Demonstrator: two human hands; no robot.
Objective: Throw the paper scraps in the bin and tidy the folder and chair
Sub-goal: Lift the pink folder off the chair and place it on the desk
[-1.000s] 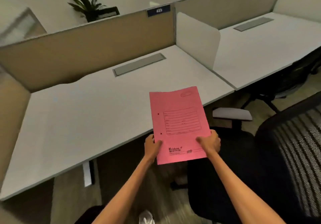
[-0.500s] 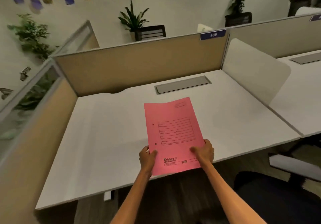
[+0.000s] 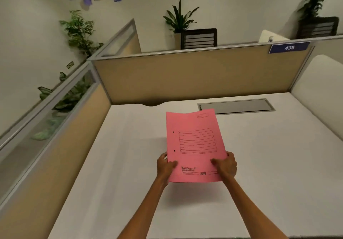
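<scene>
Nearest the camera, my left hand (image 3: pixel 165 166) and right hand (image 3: pixel 226 166) each pinched a lower corner of the pink folder (image 3: pixel 194 146), thumbs pressed on its cover, fingers hidden beneath. Folder hovered over the white desk (image 3: pixel 111 164), a shadow under its near edge; whether the far edge touched, I could not tell. Thin card, matte, rectangular, two punch holes at left, printed form box, top edge slightly bowed. Risk, as I judged it: limp card could buckle or skate on the smooth laminate if released unevenly. Beyond lay a grey metal cable hatch (image 3: pixel 235 106), then the tan fabric partition (image 3: pixel 194 71).
</scene>
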